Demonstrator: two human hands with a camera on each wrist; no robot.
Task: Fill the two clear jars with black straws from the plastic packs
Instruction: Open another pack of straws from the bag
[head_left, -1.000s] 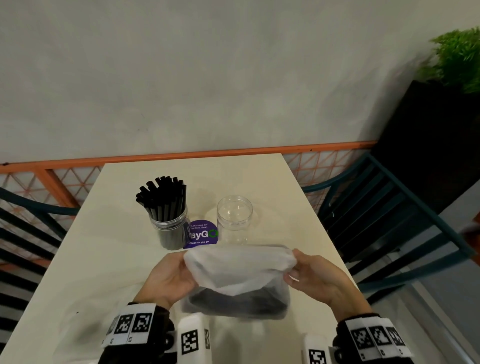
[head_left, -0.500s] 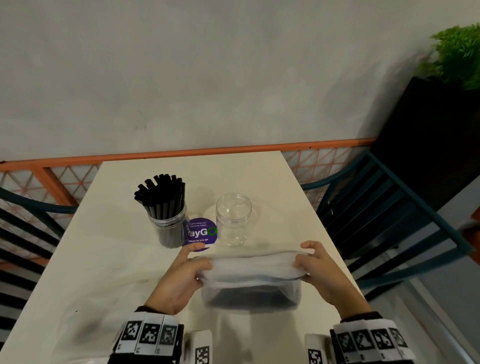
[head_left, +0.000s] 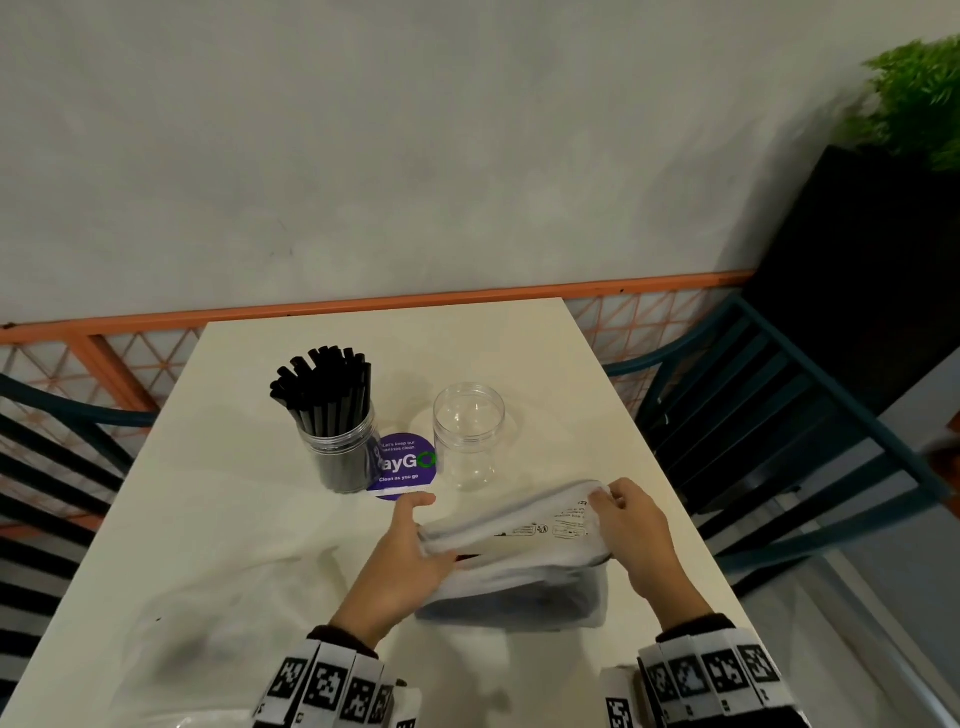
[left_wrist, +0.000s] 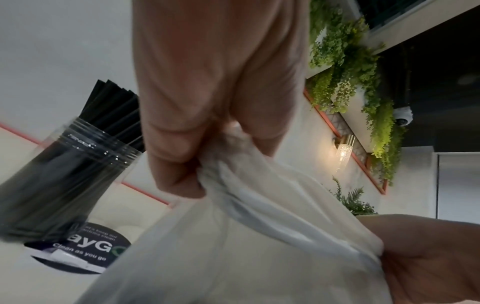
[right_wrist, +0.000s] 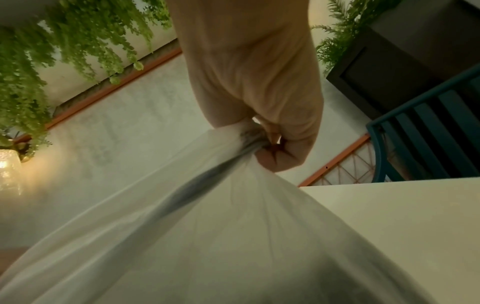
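Note:
A translucent plastic pack with dark straws inside lies on the cream table in front of me. My left hand grips its top edge at the left, fingers bunched round the film. My right hand pinches the same edge at the right, so the top is stretched taut between both hands. Behind the pack stands an empty clear jar. To its left a second clear jar is full of upright black straws.
A round purple sticker lies on the table between the jars. An empty crumpled plastic wrapper lies at the near left. Dark teal chairs stand at both sides. An orange rail and a wall close the far edge.
The pack's loose top, held up and open a second ago, is now pulled flat and tight between both hands, and the right end has risen toward the empty jar.

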